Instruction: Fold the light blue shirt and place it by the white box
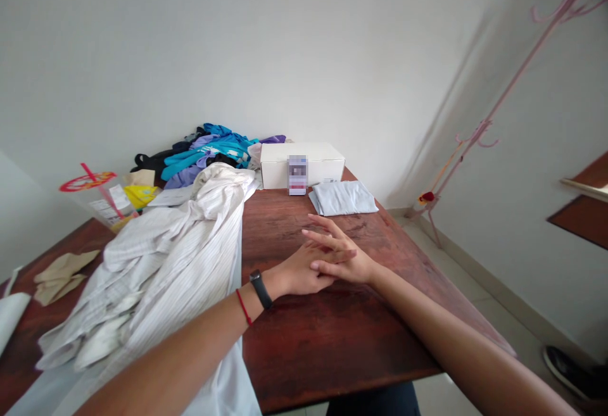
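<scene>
My left hand (301, 268) and my right hand (349, 258) meet above the middle of the dark red-brown wooden table (294, 343). Palm down, the left one reaches to the right, with a black wristband (260, 289) and a red string bracelet (244, 308) at its wrist. Its fingers cross those of the right hand and are partly hidden; the ones that show are stretched out. Spread fingers of my right hand touch the left, and no object shows in either. Left of them lies a crumpled white striped garment (190, 264). Beyond them rests a folded light-grey cloth (342, 197).
At the back stands a white box (323, 161) with a small blurred-out pack (297, 175) before it. Piled dark, blue and purple clothes (204, 153) lie back left, near a plastic cup (107, 197) with a red straw. A pink coat stand (503, 96) leans in view at right.
</scene>
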A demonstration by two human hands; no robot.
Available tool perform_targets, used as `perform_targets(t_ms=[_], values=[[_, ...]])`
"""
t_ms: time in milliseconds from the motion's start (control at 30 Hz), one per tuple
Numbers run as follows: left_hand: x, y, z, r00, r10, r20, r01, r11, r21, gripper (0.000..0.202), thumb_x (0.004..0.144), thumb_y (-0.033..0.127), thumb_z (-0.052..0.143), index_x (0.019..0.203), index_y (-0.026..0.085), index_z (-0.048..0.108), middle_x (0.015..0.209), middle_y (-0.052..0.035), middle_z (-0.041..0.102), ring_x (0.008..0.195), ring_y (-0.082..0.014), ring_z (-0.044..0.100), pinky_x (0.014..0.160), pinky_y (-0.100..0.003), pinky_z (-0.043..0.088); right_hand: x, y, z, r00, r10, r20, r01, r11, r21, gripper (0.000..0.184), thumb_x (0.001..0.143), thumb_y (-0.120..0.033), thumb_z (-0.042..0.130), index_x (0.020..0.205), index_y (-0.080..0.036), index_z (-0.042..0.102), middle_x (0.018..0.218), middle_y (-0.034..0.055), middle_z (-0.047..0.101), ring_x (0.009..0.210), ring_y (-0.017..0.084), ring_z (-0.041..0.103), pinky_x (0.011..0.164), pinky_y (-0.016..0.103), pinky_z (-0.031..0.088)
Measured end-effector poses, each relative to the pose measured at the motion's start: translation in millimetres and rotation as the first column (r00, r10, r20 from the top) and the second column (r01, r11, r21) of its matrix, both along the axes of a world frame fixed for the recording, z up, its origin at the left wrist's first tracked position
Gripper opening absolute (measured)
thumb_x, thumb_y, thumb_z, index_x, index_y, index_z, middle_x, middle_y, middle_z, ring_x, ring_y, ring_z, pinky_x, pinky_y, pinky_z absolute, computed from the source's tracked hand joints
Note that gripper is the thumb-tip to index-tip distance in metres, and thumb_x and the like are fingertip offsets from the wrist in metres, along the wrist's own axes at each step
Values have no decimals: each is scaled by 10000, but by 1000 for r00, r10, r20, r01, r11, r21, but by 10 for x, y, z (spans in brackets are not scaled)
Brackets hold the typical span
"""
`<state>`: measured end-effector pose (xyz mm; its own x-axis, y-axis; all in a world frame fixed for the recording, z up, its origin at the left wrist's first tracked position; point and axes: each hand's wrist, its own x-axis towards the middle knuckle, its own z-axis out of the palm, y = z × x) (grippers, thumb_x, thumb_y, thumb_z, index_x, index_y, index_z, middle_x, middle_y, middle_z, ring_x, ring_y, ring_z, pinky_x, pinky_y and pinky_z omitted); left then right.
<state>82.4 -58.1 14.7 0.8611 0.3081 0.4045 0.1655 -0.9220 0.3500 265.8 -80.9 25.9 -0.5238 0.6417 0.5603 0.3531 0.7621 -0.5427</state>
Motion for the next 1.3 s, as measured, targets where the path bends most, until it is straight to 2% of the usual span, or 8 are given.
perform_targets(t_ms=[200, 367, 500, 633, 767, 867, 1033, 1300], values=[[6, 25, -29, 999, -5, 51, 4, 1000, 22, 693, 923, 136, 622, 1548, 361, 426, 1584, -60, 461, 1458, -304, 432, 1196, -520, 374, -1, 7, -24, 998, -64, 28, 64, 998, -1, 616, 926, -471, 701, 1504, -399, 502, 1673, 52, 264, 1485, 328, 387, 1183, 536, 406], [6, 3, 10, 999, 42, 33, -43, 999, 24, 658, 931, 164, 612, 1541, 351, 449, 1567, -59, 484, 1425, -307, 466, 1185, -510, 380, 26, 39, -65, 995, -90, 39, 87, 995, 54, 627, 897, -505, 724, 1479, -368, 538, 1625, 88, 343, 1386, 339, 502, 1125, 551, 471], [13, -26, 73, 998, 67, 13, -68, 996, 52, 498, 988, 189, 538, 1438, 400, 576, 1520, -15, 540, 1396, -299, 496, 1175, -500, 382, 32, 37, -64, 991, -128, 24, 123, 980, 157, 685, 810, -568, 787, 1414, -302, 608, 1348, 127, 581, 1194, 317, 616, 1015, 500, 559], [5, -80, 126, 1000, 27, -7, -27, 1000, 11, 563, 994, 171, 509, 1492, 432, 502, 1532, 7, 530, 1375, -275, 531, 1115, -432, 464, -7, -12, -27, 983, -186, 6, 181, 960, 215, 637, 817, -649, 723, 1312, -251, 669, 994, 94, 663, 885, 262, 657, 798, 437, 606], [8, -176, 199, 1000, 15, 7, -15, 1000, -5, 664, 979, 186, 536, 1580, 408, 361, 1613, -17, 425, 1443, -280, 462, 1128, -429, 466, -44, -65, 0, 983, -181, 8, 179, 977, 116, 537, 895, -698, 550, 1087, -230, 731, 849, 85, 689, 770, 251, 663, 697, 409, 584], [23, -237, 240, 999, -9, 47, 11, 999, -32, 700, 957, 180, 561, 1587, 394, 344, 1608, -14, 435, 1447, -270, 459, 1146, -428, 454, -56, -95, 11, 985, -174, 1, 174, 983, 64, 516, 903, -690, 521, 980, -226, 734, 827, 88, 729, 733, 252, 685, 691, 402, 573], [50, -265, 234, 994, -25, 106, 35, 995, -93, 823, 881, 121, 595, 1606, 375, 300, 1603, -15, 445, 1427, -275, 487, 1163, -422, 442, -64, -127, 13, 974, -224, -19, 223, 974, -26, 490, 909, -665, 529, 911, -225, 744, 808, 86, 761, 734, 249, 717, 685, 370, 564], [65, -275, 232, 998, -33, 57, 41, 989, -140, 845, 841, 123, 576, 1612, 320, 291, 1572, -64, 486, 1373, -303, 541, 1119, -443, 474, -66, -152, 34, 975, -217, -47, 213, 974, -78, 466, 914, -614, 555, 861, -191, 744, 761, 81, 749, 674, 225, 701, 617, 324, 526]])
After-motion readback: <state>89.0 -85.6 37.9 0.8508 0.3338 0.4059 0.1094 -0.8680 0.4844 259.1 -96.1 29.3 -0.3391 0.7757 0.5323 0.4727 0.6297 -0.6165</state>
